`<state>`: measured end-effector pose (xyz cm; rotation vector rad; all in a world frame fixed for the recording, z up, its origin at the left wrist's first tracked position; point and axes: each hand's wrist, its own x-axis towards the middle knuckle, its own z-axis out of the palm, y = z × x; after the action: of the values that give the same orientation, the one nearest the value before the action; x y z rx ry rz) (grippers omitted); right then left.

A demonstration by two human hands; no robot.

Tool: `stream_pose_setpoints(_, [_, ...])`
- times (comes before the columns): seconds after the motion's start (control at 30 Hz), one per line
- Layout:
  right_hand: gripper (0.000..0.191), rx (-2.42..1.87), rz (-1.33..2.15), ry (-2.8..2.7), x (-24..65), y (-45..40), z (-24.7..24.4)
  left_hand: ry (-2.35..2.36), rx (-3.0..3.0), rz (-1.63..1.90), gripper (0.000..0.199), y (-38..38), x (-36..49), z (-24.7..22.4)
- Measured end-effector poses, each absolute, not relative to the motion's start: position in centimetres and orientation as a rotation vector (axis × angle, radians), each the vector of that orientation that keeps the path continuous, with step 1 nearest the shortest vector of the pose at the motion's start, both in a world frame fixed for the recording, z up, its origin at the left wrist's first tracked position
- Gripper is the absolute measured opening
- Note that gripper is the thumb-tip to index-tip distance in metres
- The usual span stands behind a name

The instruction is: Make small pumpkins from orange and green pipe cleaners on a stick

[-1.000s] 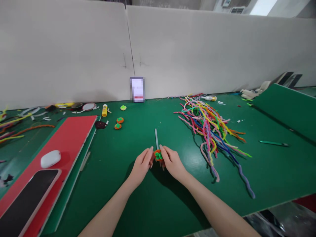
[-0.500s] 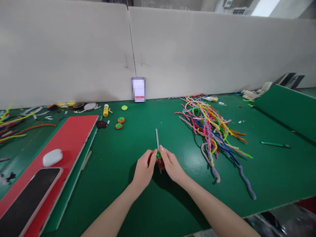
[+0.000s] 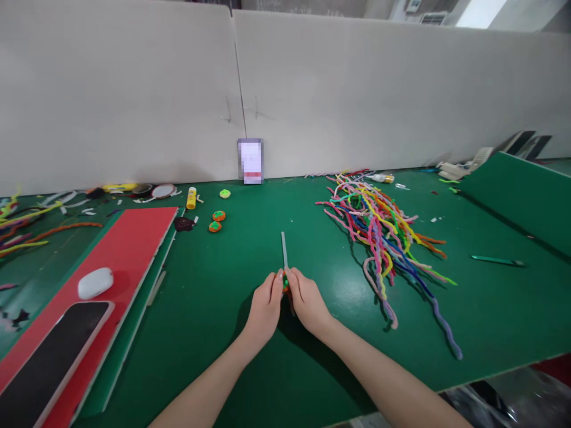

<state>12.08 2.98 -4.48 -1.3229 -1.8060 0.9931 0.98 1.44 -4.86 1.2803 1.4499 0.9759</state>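
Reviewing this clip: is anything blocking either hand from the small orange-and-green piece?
Nothing visible: the left hand and right hand close around the orange-and-green piece. The grey strip shows beyond them. The fingers' undersides are hidden.

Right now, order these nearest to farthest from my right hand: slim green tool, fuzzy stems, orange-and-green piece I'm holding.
1. Orange-and-green piece, touching your right hand.
2. Fuzzy stems, ahead to the right.
3. Slim green tool, farther right.

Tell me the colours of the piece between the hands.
The piece is orange and green; the head view shows it.
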Motion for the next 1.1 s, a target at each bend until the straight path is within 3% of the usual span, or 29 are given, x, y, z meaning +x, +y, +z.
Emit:
stream_pose_setpoints(0.43, [0.03,-1.292,1.033,-1.793,12.5,3.3,-4.5,1.229,0.907,0.929,0.037,1.7,1.1,-4.3])
stream_pose_setpoints(0.73, [0.033,-1.334,1.005,-1.718,12.7,3.6,-4.3,1.536,1.351,1.089,0.035,1.2,-0.1,-3.4])
stream_pose_setpoints(1.1, [0.031,-1.34,0.879,-1.848,12.9,3.5,-4.0,1.609,1.673,0.822,0.034,1.0,0.2,-3.4])
